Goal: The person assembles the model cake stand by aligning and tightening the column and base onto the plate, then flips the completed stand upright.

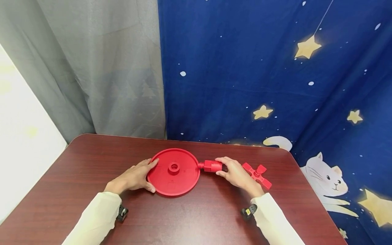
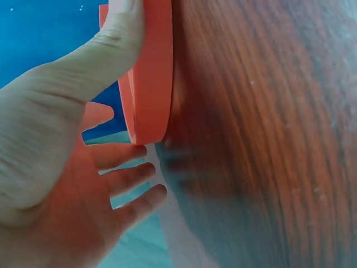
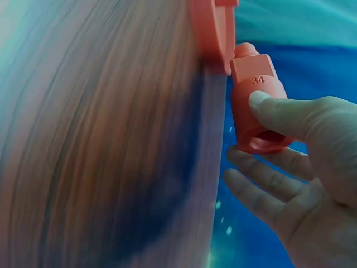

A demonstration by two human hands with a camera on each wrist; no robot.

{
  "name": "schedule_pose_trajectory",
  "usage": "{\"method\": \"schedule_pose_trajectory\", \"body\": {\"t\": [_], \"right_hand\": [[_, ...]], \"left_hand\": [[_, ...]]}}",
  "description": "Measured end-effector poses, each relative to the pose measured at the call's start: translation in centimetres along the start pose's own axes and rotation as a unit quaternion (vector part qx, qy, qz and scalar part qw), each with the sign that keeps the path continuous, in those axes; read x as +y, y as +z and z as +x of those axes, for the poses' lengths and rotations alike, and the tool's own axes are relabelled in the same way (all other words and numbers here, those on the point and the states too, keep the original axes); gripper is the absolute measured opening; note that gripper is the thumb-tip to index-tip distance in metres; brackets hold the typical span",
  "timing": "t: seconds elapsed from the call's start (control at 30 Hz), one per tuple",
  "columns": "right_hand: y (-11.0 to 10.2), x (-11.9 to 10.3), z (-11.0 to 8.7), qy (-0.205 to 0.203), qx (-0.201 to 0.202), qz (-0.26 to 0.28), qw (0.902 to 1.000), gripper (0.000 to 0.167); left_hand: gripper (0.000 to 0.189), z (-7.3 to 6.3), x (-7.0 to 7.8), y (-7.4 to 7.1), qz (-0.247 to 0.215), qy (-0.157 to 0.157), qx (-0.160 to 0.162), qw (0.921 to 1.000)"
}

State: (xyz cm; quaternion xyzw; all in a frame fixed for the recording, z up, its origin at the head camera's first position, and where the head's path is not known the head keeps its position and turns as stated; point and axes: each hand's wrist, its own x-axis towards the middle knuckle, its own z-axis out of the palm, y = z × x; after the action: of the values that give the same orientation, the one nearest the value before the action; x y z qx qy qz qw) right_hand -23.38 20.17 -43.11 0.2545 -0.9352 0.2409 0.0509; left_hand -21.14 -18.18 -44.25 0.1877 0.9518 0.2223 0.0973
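Observation:
A shallow red round disc [image 1: 165, 182] with a raised rim and a socket in its centre is at the middle of the table. My left hand [image 1: 136, 175] holds its left edge, thumb at the near rim and fingers along the far side. In the left wrist view the thumb lies against the disc's side wall [image 2: 153, 84]. My right hand [image 1: 237, 174] pinches a red cylindrical connector [image 3: 254, 109] marked 34, between thumb and fingers. The connector has a squared neck and a narrow end that points left, right at the disc's rim.
A red cross-shaped piece [image 1: 258, 173] with a central stub lies just right of my right hand. The dark wood table [image 1: 196, 221] has rounded far corners. Behind it hang a grey curtain [image 1: 122, 68] and a blue star-printed curtain [image 1: 229, 68].

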Motion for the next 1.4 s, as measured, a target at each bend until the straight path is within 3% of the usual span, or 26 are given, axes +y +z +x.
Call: {"method": "schedule_pose_trajectory", "body": {"t": [0.47,0.7,1.0,1.17,1.4], "right_hand": [[0.8,-4.8,2.6,-0.049,0.001,0.006,0.9988,0.05],[1.0,-5.8,3.4,-0.069,0.004,-0.007,0.9976,0.05],[0.6,-7.5,4.8,-0.05,-0.009,-0.003,0.9987,0.055],[0.8,-8.2,5.6,-0.075,-0.017,0.008,0.997,0.05],[0.8,-8.8,6.1,-0.092,-0.047,0.033,0.9941,0.054]], "left_hand": [[0.115,0.8,1.0,0.9,-0.004,0.012,0.001,0.9999],[0.116,1.1,1.4,1.3,-0.013,0.016,0.002,0.9998],[0.121,1.4,1.7,1.4,-0.005,0.018,-0.002,0.9998],[0.128,1.4,1.8,1.3,-0.011,0.015,-0.016,0.9997],[0.12,1.6,1.7,1.2,-0.015,0.0,-0.034,0.9993]]}}
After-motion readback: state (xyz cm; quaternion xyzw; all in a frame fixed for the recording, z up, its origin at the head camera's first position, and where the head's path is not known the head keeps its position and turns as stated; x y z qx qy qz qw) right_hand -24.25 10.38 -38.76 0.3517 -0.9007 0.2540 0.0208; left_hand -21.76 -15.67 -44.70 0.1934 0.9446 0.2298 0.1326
